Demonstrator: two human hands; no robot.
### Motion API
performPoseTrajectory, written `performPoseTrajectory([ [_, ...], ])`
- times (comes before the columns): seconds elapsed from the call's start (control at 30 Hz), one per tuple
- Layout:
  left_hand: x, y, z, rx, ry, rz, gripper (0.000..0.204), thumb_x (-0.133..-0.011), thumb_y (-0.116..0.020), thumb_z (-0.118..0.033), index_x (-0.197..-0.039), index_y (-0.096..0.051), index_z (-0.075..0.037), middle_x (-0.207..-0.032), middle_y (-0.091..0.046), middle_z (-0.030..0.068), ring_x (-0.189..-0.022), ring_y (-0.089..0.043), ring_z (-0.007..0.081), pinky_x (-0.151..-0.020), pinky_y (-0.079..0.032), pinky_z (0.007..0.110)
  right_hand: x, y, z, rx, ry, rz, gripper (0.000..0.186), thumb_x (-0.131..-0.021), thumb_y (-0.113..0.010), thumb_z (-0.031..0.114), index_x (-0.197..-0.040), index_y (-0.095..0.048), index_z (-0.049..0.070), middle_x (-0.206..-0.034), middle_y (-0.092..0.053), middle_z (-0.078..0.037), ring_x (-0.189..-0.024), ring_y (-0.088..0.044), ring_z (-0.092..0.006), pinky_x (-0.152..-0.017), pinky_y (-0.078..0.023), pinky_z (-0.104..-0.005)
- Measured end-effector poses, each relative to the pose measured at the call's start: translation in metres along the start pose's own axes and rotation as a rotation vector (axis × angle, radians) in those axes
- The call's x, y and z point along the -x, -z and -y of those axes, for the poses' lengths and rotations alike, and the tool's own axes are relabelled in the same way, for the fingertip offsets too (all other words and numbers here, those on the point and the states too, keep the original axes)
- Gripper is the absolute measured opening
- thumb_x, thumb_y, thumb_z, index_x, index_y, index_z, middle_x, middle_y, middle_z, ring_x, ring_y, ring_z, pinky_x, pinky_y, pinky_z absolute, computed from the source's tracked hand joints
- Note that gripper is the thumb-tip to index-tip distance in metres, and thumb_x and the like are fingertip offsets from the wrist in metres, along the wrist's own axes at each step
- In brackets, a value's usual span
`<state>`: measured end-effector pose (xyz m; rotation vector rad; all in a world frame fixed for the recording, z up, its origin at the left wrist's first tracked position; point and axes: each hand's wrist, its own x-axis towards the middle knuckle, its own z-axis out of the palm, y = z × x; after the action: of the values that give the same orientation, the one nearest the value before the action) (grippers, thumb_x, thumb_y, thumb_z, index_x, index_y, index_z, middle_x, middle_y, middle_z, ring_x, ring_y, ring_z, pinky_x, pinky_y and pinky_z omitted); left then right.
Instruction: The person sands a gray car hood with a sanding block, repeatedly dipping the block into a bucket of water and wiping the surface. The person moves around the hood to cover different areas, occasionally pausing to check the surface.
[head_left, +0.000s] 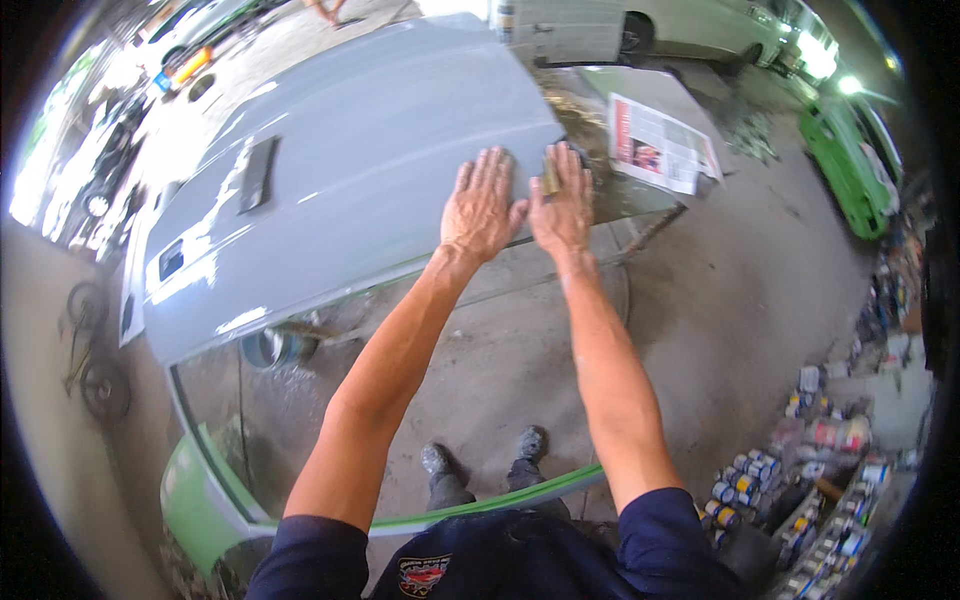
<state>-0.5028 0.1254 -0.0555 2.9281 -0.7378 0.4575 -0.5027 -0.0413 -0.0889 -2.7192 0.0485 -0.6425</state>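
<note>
On the grey vehicle door [350, 165], the left hand [478, 208] lies spread — the right hand [562, 212] clamps a brown pad [551, 172], flattened seemingly for even pressure.

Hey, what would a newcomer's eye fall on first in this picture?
Probably the big glossy grey panel across the upper middle, with the left hand and right hand palms-down at its right end. A small yellowish-brown piece shows at the right hand. Next comes the bright green car body part at the far upper right.
</note>
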Motion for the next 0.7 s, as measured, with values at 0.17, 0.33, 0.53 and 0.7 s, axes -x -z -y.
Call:
performPoseTrajectory([
  [0.17,0.08,0.013,0.07,-0.055,0.107,-0.045,0.073,-0.111,-0.038,-0.05,-0.166,-0.031,-0.002,-0.175,-0.026,0.0185,-0.163,-0.022,0.033,-0.134,-0.014,0.049,0.004,-0.004,0.001,-0.023,0.049,-0.067,0.064,-0.113,-0.037,0.041,-0.166,-0.033,0.005,-0.175,-0.029,-0.015,-0.162,-0.024,-0.0331,-0.134,-0.015,-0.0503],
  [0.33,0.149,0.049,0.164,-0.085,0.366,-0.012,0.08,-0.111,-0.03,-0.058,-0.168,-0.025,-0.002,-0.176,-0.022,0.0187,-0.164,-0.018,0.0326,-0.135,-0.01,0.048,0.002,-0.005,-0.002,-0.011,0.054,-0.071,0.065,-0.113,-0.036,0.042,-0.167,-0.033,0.006,-0.174,-0.029,-0.015,-0.161,-0.025,-0.0341,-0.133,-0.017,-0.0518],
  [0.53,0.182,0.057,0.207,-0.082,0.371,-0.012,0.077,-0.111,-0.035,-0.055,-0.167,-0.028,-0.003,-0.175,-0.026,0.0181,-0.164,-0.02,0.0316,-0.134,-0.011,0.048,0.004,-0.011,-0.005,0.034,0.097,-0.082,0.064,-0.114,-0.036,0.04,-0.166,-0.032,0.005,-0.174,-0.029,-0.016,-0.161,-0.025,-0.0355,-0.132,-0.017,-0.0521],
  [0.7,0.23,0.074,0.278,-0.112,0.446,0.136,0.076,-0.112,-0.034,-0.054,-0.172,-0.016,-0.012,-0.179,-0.016,0.0098,-0.165,-0.013,0.0235,-0.135,-0.001,0.047,-0.007,0.006,-0.01,0.08,0.164,0.031,0.067,-0.113,-0.036,0.04,-0.166,-0.029,0.001,-0.175,-0.025,-0.018,-0.163,-0.02,-0.0362,-0.134,-0.014,-0.0503],
])
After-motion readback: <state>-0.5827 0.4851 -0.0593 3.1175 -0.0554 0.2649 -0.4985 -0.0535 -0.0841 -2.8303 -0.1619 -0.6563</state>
